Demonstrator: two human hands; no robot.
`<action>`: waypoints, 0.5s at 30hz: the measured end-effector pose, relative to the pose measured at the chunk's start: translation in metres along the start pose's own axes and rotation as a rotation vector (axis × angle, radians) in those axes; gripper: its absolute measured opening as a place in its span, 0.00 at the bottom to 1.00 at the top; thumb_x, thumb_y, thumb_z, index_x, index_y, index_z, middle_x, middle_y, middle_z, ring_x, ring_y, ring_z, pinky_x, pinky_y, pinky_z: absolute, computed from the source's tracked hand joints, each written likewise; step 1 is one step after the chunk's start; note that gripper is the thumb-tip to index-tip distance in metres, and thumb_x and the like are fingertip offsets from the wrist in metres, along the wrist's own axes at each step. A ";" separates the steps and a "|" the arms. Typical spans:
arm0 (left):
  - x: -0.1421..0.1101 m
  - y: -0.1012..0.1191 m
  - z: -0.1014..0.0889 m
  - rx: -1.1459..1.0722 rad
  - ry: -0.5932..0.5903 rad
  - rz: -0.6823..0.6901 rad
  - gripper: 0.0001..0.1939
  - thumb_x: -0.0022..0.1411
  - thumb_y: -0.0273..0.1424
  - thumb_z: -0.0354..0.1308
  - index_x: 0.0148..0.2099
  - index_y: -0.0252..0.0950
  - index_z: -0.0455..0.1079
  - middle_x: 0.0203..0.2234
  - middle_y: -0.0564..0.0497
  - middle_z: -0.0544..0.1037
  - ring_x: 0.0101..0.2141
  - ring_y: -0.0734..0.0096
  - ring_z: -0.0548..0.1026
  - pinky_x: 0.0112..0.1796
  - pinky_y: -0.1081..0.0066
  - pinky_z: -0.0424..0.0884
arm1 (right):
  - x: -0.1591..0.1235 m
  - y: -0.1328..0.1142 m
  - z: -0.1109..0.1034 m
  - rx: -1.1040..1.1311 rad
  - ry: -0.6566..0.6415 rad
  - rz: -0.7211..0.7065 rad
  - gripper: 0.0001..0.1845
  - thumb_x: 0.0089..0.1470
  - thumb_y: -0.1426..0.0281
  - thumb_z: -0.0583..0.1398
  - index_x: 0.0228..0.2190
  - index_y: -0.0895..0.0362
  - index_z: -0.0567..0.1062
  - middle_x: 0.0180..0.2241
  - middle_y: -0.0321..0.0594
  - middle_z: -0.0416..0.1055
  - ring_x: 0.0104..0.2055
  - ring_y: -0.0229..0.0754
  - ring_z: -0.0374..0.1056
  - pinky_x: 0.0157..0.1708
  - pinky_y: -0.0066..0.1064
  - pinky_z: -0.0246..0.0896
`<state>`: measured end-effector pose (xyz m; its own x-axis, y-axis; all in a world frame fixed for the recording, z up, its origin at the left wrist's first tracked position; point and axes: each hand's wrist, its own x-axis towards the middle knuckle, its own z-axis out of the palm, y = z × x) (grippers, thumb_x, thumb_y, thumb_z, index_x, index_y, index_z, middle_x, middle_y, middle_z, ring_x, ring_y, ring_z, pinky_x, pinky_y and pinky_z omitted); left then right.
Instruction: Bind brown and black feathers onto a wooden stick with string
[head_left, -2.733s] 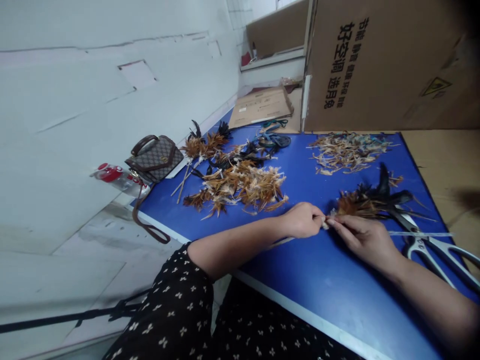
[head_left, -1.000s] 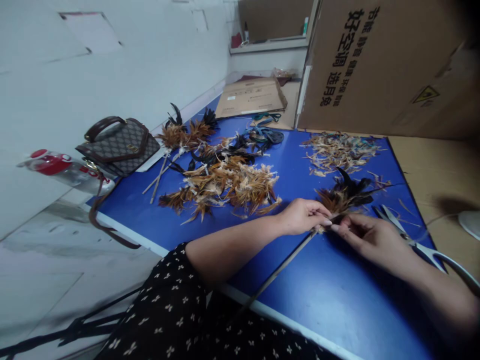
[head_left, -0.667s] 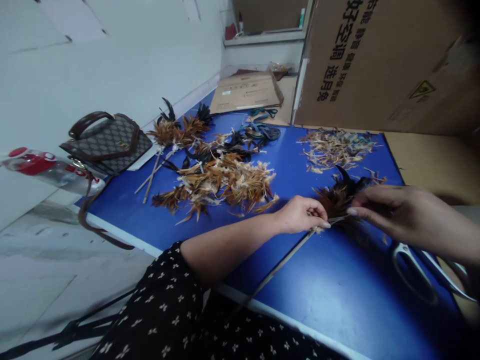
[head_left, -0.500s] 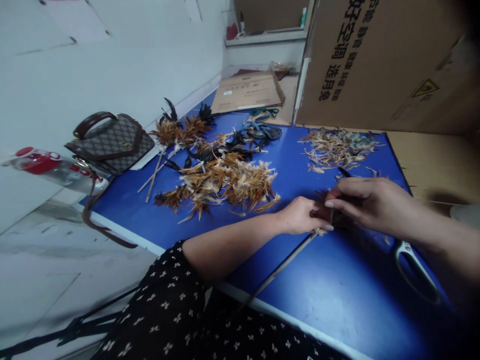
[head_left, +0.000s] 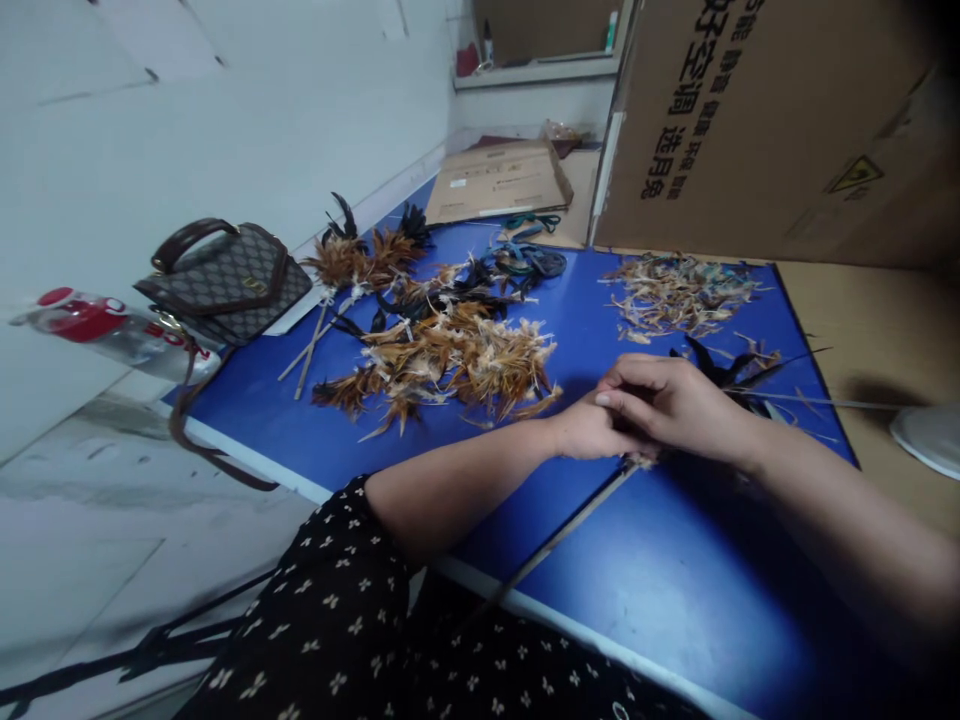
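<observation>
My left hand [head_left: 581,435] is closed, pinching the top of a thin stick [head_left: 555,540] that slants down over the blue table's [head_left: 675,580] near edge. A dark feather bunch [head_left: 724,365] is fixed at the stick's top and fans out to the right. My right hand [head_left: 675,405] lies over my left fingertips with its fingers curled together at the base of the bunch. What it pinches is hidden. A taut thin thread [head_left: 825,402] runs from under that hand toward the right.
A heap of brown feather bunches [head_left: 465,360] lies left of my hands, and feather trimmings [head_left: 675,295] lie behind them. A handbag [head_left: 225,280] and a bottle [head_left: 105,325] sit at the table's left end. A large cardboard box [head_left: 750,120] stands behind, flat cardboard [head_left: 499,180] beside it, a white object [head_left: 930,440] far right.
My right hand swung out to the right, then came back and now lies over my left fingertips. The scissors have dropped out of view. My left hand kept its hold on the stick.
</observation>
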<state>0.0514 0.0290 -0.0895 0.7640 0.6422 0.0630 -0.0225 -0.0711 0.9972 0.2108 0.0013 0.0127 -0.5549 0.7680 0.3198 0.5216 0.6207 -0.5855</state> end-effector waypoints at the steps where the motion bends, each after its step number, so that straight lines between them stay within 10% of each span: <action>1: -0.001 0.000 0.000 -0.041 -0.023 -0.035 0.12 0.58 0.28 0.79 0.41 0.30 0.82 0.37 0.45 0.87 0.40 0.63 0.84 0.52 0.59 0.81 | -0.003 0.000 -0.005 -0.027 0.061 -0.008 0.12 0.72 0.61 0.64 0.37 0.52 0.83 0.37 0.44 0.83 0.39 0.47 0.80 0.44 0.38 0.73; 5: -0.005 0.004 0.001 -0.196 -0.075 -0.150 0.13 0.61 0.33 0.79 0.41 0.29 0.82 0.31 0.48 0.85 0.32 0.73 0.80 0.43 0.68 0.76 | -0.040 -0.010 -0.033 -0.177 0.364 -0.026 0.05 0.70 0.64 0.68 0.40 0.51 0.83 0.44 0.49 0.82 0.47 0.52 0.80 0.51 0.44 0.74; 15: -0.009 0.016 0.007 -0.354 -0.068 -0.190 0.32 0.45 0.45 0.88 0.40 0.29 0.78 0.29 0.48 0.84 0.30 0.73 0.81 0.40 0.65 0.76 | -0.124 -0.003 -0.004 -0.398 0.117 0.064 0.12 0.75 0.62 0.63 0.51 0.49 0.85 0.41 0.49 0.82 0.39 0.53 0.78 0.37 0.45 0.72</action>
<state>0.0484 0.0171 -0.0749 0.8166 0.5658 -0.1143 -0.0884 0.3182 0.9439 0.2807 -0.0948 -0.0221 -0.4479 0.8054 0.3882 0.7752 0.5661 -0.2802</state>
